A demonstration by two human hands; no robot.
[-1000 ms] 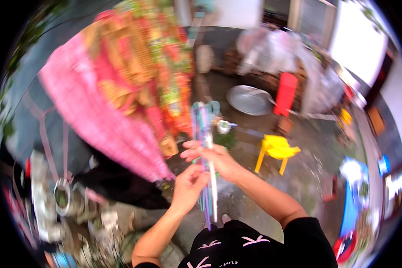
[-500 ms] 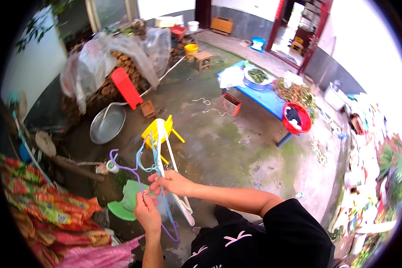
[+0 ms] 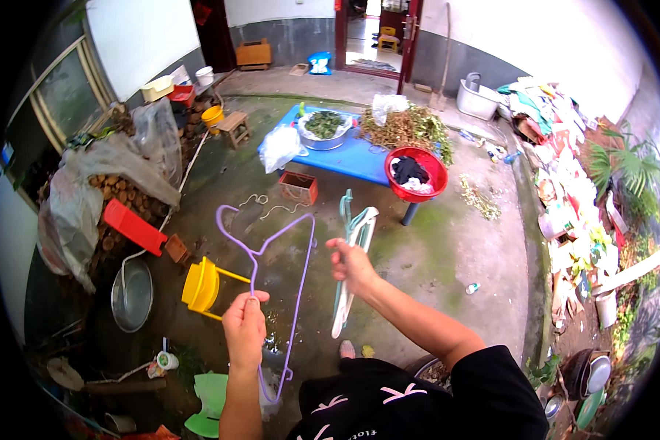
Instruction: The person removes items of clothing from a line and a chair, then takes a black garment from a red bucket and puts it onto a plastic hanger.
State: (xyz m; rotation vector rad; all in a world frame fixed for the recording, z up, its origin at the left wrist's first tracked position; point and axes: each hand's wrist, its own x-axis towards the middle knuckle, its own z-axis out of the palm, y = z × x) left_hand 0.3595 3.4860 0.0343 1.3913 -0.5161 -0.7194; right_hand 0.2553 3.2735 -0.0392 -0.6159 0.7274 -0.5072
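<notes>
In my left hand (image 3: 243, 328) is a purple clothes hanger (image 3: 301, 287), gripped at its near side so that its hook points up and away from me. My right hand (image 3: 353, 268) is closed around a bunch of hangers (image 3: 362, 227), white and teal ones, held roughly upright at the centre. The two hands are apart, with the purple hanger no longer among the others. Past my right hand, a red basin (image 3: 435, 174) with dark and white cloth in it stands on the near right corner of a blue table (image 3: 359, 163).
A yellow chair (image 3: 201, 286) and green chair (image 3: 210, 400) are at the left, by a metal basin (image 3: 133, 304). Plastic-covered firewood (image 3: 117, 187) is stacked far left. A wooden stool (image 3: 234, 128) and a red box (image 3: 299, 189) stand near the table. Piled clutter (image 3: 554, 176) lines the right wall.
The purple hanger has been separated from the bunch into my left hand. My right hand has moved right with the others. The view has swung right, towards the table.
</notes>
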